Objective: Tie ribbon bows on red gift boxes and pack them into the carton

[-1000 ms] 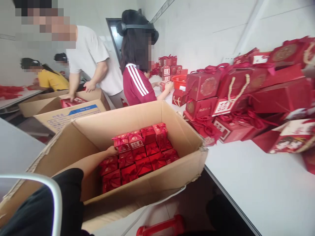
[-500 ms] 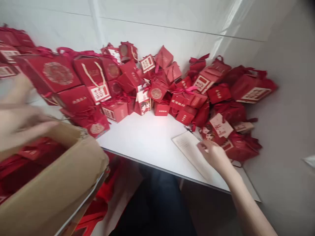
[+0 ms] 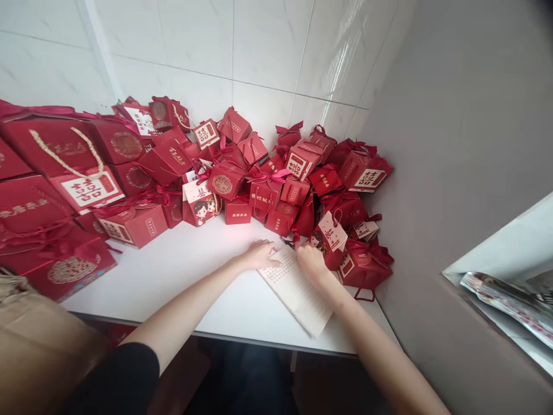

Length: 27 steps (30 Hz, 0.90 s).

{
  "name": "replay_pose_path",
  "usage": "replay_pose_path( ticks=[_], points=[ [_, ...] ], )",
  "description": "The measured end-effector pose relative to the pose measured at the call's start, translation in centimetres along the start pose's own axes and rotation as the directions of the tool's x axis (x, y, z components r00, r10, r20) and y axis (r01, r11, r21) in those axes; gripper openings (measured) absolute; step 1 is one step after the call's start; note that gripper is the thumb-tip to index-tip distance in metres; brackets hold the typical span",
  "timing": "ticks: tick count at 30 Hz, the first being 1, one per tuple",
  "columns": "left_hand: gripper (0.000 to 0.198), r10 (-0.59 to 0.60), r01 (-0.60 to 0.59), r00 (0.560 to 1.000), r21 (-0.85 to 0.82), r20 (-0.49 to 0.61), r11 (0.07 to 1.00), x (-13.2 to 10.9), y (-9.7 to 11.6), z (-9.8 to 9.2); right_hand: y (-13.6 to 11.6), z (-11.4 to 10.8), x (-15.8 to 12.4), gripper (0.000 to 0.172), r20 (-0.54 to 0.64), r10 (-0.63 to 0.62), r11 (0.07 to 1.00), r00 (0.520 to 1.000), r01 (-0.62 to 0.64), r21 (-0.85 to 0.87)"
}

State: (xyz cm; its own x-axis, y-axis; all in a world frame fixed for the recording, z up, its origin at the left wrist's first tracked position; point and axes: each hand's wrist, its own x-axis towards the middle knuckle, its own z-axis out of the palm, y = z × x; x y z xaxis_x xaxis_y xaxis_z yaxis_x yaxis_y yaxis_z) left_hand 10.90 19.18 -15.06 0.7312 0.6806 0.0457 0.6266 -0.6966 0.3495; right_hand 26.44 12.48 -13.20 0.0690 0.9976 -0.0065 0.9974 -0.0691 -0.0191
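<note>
Both hands rest flat on a sheet near the table edge: left hand and right hand at its far end, fingers spread, gripping nothing. Red boxes crowd the wall behind; a carton stands left.

A short black sleeve covers the left upper arm (forearms and both hands bare).
</note>
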Motion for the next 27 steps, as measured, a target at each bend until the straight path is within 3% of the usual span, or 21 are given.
replay_pose_path(
  ticks=[3, 7, 10, 11, 13, 15, 17, 19, 21, 25, 27],
  points=[
    [0.038, 0.052, -0.053, 0.999, -0.110, -0.009, 0.993, -0.1, -1.8, -0.2, 0.1, 0.9, 0.5, 0.031, -0.100, -0.011, 1.000, 0.995, 0.012, 0.008],
    [0.047, 0.048, -0.034, 0.997, -0.240, 0.054, 0.970, -0.1, -4.1, -0.4, 0.7, 1.7, 0.3, 0.050, -0.121, -0.104, 0.994, 0.987, 0.107, 0.026],
    [0.047, 0.077, -0.041, 0.991, -0.302, 0.105, 0.953, 0.3, -4.9, -0.2, 1.4, 2.0, 0.0, 0.042, -0.345, -0.132, 0.933, 0.929, 0.234, 0.274],
    [0.047, 0.091, -0.052, 0.989, -0.308, 0.114, 0.950, 0.4, -5.0, -0.2, 1.4, 2.1, -0.1, 0.037, -0.428, -0.086, 0.853, 0.899, 0.289, 0.435],
    [0.046, 0.109, -0.067, 0.987, -0.306, 0.122, 0.950, 0.5, -5.1, -0.1, 1.0, 2.2, -0.4, 0.028, -0.460, 0.068, 0.553, 0.885, 0.351, 0.756],
    [0.046, 0.110, -0.068, 0.986, -0.302, 0.123, 0.951, 0.6, -5.2, 0.0, 0.1, 2.4, -0.7, 0.024, -0.303, 0.146, 0.192, 0.942, 0.274, 0.943],
    [0.046, 0.101, -0.062, 0.988, -0.298, 0.117, 0.953, 0.7, -5.3, 0.2, -1.1, 2.5, -1.1, 0.027, -0.089, 0.117, -0.053, 0.989, 0.096, 0.994],
    [0.046, 0.095, -0.060, 0.990, -0.300, 0.103, 0.952, 0.7, -5.4, 0.4, -2.0, 2.5, -1.6, 0.035, 0.068, 0.060, -0.165, 0.996, -0.057, 0.985],
    [0.044, 0.094, -0.061, 0.991, -0.311, 0.091, 0.948, 0.8, -5.4, 0.6, -2.4, 2.4, -2.0, 0.035, 0.115, 0.019, -0.215, 0.993, -0.108, 0.971],
    [0.042, 0.111, -0.068, 0.988, -0.336, 0.109, 0.939, 0.8, -5.5, 0.3, -1.9, 1.9, -2.3, 0.018, 0.015, -0.080, -0.250, 0.997, -0.035, 0.968],
    [0.044, 0.108, -0.056, 0.985, -0.340, 0.136, 0.939, 0.8, -5.6, 0.1, -1.4, 1.8, -2.2, 0.023, -0.030, -0.079, -0.265, 0.996, 0.008, 0.964]
  ],
)
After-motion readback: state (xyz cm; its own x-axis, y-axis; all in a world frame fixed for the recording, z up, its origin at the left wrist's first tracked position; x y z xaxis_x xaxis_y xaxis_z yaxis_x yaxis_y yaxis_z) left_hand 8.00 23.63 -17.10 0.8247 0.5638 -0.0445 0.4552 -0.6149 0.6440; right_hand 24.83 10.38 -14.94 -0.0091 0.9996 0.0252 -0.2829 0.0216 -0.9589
